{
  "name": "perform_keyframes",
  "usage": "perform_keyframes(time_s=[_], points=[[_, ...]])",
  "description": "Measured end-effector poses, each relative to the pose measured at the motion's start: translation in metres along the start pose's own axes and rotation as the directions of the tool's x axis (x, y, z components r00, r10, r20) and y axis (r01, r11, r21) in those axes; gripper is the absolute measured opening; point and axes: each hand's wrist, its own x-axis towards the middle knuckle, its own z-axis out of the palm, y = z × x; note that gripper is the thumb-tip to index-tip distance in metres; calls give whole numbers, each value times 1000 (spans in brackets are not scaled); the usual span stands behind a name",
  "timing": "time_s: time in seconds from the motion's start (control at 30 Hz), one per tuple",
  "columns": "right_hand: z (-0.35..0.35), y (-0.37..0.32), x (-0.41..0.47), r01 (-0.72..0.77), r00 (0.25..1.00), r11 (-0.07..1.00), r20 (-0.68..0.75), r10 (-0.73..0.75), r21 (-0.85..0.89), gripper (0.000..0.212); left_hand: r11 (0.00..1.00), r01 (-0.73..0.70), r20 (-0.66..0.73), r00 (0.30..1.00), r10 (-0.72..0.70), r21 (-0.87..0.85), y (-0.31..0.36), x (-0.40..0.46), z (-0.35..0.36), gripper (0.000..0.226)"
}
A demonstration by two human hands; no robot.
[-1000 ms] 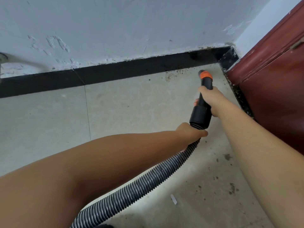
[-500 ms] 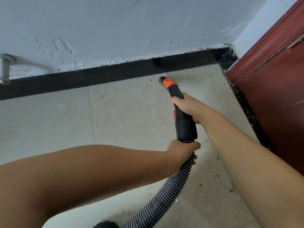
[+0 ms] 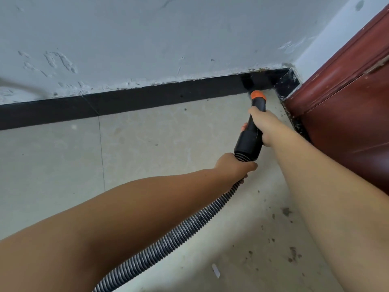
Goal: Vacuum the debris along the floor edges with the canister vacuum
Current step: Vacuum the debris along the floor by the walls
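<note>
A black vacuum nozzle (image 3: 249,142) with an orange tip (image 3: 258,95) points at the black baseboard (image 3: 147,98) near the room's corner. My right hand (image 3: 263,123) grips the nozzle's narrow upper part. My left hand (image 3: 233,165) is closed around the ribbed grey hose (image 3: 168,239) just below the nozzle's cuff. The hose runs down to the bottom edge of the view; the canister is out of sight. Dark debris specks (image 3: 292,253) lie on the beige tile floor at the lower right, and more debris (image 3: 294,121) lines the floor edge beside the red door.
A dark red wooden door (image 3: 347,106) stands along the right side. The scuffed white wall (image 3: 147,39) rises above the baseboard. A small white scrap (image 3: 215,270) lies on the tiles near the hose. Tile floor (image 3: 52,165) stretches off to the left.
The nozzle has swung right from the mid-baseboard position into the corner by the door, tip now against the baseboard. Both hands kept their grip. The metal fitting on the left wall has left view.
</note>
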Motion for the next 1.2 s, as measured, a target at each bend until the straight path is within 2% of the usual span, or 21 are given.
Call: perform_keyframes(time_s=[0.13,0.43,0.67,0.77,0.93,1.1,1.2], points=[[1,3,-2,1,999,999,35,0,-43,19,999,29,-16,999,-29,-46,-7,0,7,31],[38,36,-37,-2,966,1000,260,5,-10,9,991,97,-86,991,-104,-92,-50,-33,-11,31],[67,41,-62,40,935,989,355,14,-143,9,984,114,-141,981,-133,-141,-63,-58,-25,19],[53,39,-61,25,963,995,271,3,-98,8,989,107,-103,988,-117,-105,-56,-57,-21,24],[-5,54,-51,-10,997,1000,70,12,-27,15,991,137,74,988,-137,12,-49,-52,9,31],[-60,70,-43,-62,992,998,-108,65,31,22,983,134,180,971,-156,128,-46,-45,44,27],[-77,71,-35,-68,985,994,-155,80,83,19,977,129,207,965,-163,169,-40,-36,52,29]])
